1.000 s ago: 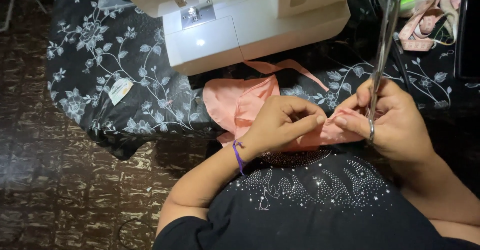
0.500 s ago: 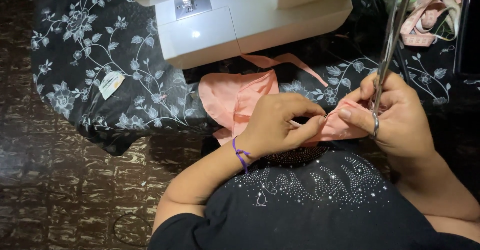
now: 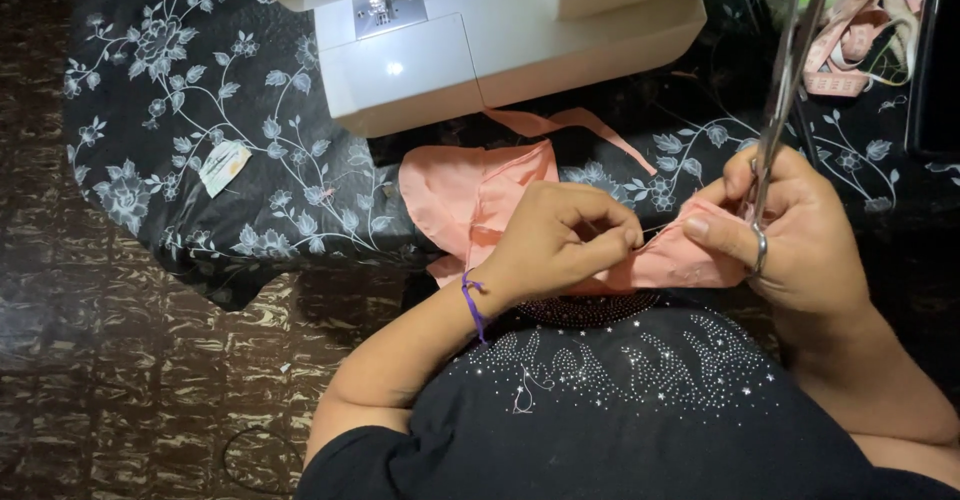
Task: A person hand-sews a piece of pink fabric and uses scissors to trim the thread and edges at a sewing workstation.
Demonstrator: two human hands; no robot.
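Note:
A piece of salmon-pink fabric (image 3: 480, 195) lies on the table edge in front of a white sewing machine (image 3: 500, 30). My left hand (image 3: 555, 240) pinches a thin thread or seam at the fabric's near edge with its fingertips. My right hand (image 3: 790, 225) grips the same fabric edge between thumb and fingers. It also holds long metal scissors (image 3: 785, 90), which point up and away, with a finger through a handle ring. A purple band circles my left wrist.
A black cloth with a white flower print (image 3: 200, 140) covers the table. A pink strip (image 3: 580, 125) trails from under the machine. Pink and white tape (image 3: 860, 30) lies at the far right beside a dark object (image 3: 935, 60). Brown patterned floor (image 3: 100, 380) lies left.
The view has shifted slightly, so the table appears further left. Both hands stay together on the fabric edge, with my left fingers working the thread.

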